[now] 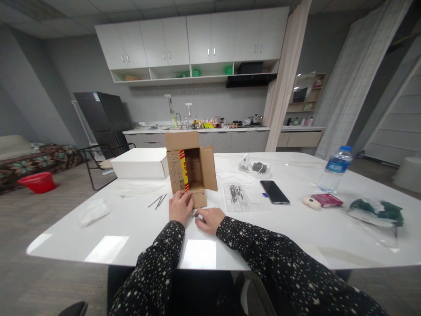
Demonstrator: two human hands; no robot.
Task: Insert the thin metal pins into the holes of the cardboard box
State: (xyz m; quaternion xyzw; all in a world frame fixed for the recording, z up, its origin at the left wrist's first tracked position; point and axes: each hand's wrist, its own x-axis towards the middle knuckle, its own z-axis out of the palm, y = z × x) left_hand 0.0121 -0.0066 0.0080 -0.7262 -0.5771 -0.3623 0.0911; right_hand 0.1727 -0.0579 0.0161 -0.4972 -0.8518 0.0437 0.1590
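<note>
From the head camera, both hands lay on the white desk point(131, 228) in front of a small cardboard box point(189, 173) that lay on its side, its open mouth facing the person and its flaps spread. The left hand point(180, 207) rested against the box's lower left corner, fingers loosely curled and touching the cardboard. The right hand point(209, 218) lay just beside it on the desk, below the box's bottom flap, fingertips pinched around something small and pale; what it was could not be told. Both sleeves were dark with a star print.

Just left of the box lay a few thin metal pins point(158, 201), and farther left a crumpled clear bag point(93, 210). Behind the box stood a flat white box point(140, 163). To the right lay a clear plastic tray point(241, 196), then a dark phone point(274, 192), and well apart near the right edge a water bottle point(335, 169) and a red packet point(326, 200).
</note>
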